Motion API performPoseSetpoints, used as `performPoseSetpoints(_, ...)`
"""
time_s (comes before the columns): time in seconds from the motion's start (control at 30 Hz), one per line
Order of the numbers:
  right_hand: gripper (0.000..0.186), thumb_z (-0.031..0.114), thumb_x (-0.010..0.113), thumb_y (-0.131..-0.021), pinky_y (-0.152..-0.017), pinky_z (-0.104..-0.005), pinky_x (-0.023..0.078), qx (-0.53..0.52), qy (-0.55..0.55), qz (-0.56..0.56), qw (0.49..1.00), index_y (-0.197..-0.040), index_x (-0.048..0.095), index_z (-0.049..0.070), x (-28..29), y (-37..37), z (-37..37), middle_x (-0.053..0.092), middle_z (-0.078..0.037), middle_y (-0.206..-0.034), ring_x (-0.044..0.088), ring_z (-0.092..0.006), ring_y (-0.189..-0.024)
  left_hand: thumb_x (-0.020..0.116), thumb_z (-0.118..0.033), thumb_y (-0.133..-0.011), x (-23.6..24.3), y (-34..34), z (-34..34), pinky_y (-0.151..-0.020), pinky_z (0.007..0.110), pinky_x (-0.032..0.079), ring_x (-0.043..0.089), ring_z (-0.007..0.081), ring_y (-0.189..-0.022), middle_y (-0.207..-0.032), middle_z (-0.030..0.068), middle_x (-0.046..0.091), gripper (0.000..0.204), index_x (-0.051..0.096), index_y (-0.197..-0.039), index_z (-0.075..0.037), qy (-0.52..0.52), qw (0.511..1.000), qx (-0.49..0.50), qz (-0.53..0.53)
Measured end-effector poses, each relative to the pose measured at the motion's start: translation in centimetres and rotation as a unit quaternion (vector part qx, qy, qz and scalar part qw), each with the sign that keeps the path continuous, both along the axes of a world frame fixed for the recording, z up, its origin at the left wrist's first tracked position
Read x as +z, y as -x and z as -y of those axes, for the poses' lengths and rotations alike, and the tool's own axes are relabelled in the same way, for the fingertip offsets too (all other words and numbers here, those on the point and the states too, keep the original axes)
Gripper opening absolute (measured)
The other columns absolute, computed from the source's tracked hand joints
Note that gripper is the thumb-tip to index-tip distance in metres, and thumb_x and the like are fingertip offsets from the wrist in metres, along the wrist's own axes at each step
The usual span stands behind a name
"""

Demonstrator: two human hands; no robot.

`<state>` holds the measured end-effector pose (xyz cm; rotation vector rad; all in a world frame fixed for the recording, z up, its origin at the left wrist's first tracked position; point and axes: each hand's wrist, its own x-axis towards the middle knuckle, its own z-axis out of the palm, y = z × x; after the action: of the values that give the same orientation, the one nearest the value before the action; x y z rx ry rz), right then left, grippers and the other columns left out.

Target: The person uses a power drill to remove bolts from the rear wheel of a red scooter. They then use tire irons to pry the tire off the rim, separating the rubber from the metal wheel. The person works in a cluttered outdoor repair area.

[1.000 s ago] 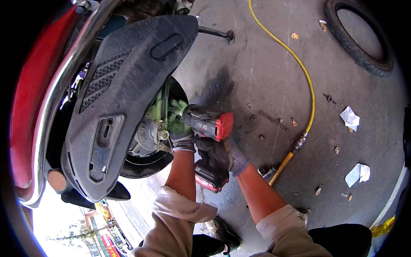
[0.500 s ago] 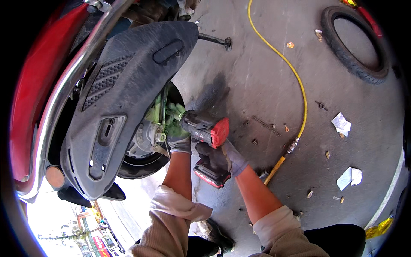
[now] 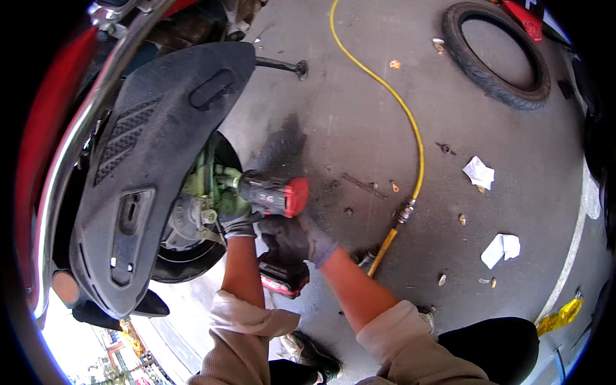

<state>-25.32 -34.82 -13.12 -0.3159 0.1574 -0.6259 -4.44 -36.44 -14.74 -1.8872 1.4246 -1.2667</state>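
My right hand (image 3: 287, 239), in a dark glove, grips the handle of a black and red cordless impact wrench (image 3: 273, 194). Its battery hangs below my fist. The wrench lies nearly level, its nose toward the wheel hub (image 3: 183, 224) of a red scooter. Beside that nose, my gloved left hand (image 3: 233, 206) reaches in at the hub with its fingers curled, lit green. What those fingers hold is hidden by the glare and the tool. Behind them is the black wheel tire (image 3: 186, 268), partly covered by the scooter's dark plastic side cover (image 3: 173, 109).
A yellow air hose (image 3: 410, 122) curves over the floor to the right of my hands. Farther off lies a loose tire (image 3: 457, 54). White papers (image 3: 479, 173), a coil spring (image 3: 364, 186) and small debris are scattered about. A stand leg (image 3: 282, 65) juts from the scooter.
The whole view has shifted, so the scooter, hose and tire all appear farther left. My hands and the impact wrench keep their places at the hub.
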Motion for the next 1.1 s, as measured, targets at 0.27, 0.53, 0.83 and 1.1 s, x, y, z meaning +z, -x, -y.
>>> performPoseSetpoints(0.27,0.011,0.017,0.063,-0.084,-0.051,-0.0259,0.038,0.046,-0.041,-0.021,0.998,-0.093,0.057,0.013,0.5,1.9,0.9,0.048,0.004,-0.067,0.046,-0.0095,-0.056,0.056,-0.018,-0.087,2.6,1.0,0.0,-0.091,0.04,0.05,0.052,0.0254,-0.116,-0.12,0.0194,0.059,0.04,0.056,-0.122,0.0,-0.221,0.774,0.089,0.587)
performPoseSetpoints(0.53,0.022,0.02,0.059,-0.082,-0.053,-0.0306,0.043,-0.001,-0.173,-0.048,0.984,-0.099,0.06,0.005,0.4,11.6,4.0,0.048,0.0,-0.065,0.047,-0.0138,-0.056,0.057,-0.013,-0.087,4.9,4.2,2.1,-0.086,0.038,0.053,0.066,0.0244,-0.094,-0.104,0.0126,0.069,0.024,0.064,-0.106,0.0,-0.354,0.354,0.225,0.836)
performPoseSetpoints(0.83,0.03,0.025,0.062,-0.083,-0.052,-0.0316,0.043,-0.132,-0.141,-0.212,0.958,-0.103,0.06,0.002,2.0,20.0,8.9,0.05,-0.001,-0.066,0.049,-0.0157,-0.056,0.059,-0.016,-0.09,4.6,7.9,0.6,-0.076,0.032,0.053,0.063,0.0182,-0.088,-0.102,0.0034,0.068,0.021,0.061,-0.109,-0.008,-0.123,0.386,0.13,0.905)
performPoseSetpoints(1.1,0.038,0.029,0.059,-0.087,-0.048,-0.0291,0.042,-0.182,-0.159,-0.146,0.959,-0.108,0.057,-0.004,-2.6,26.6,12.2,0.051,0.0,-0.067,0.049,-0.0137,-0.053,0.059,-0.021,-0.092,2.5,16.9,-0.9,-0.067,0.034,0.051,0.065,0.0199,-0.072,-0.087,0.0126,0.067,0.034,0.056,-0.114,0.006,0.108,-0.584,-0.111,0.797)
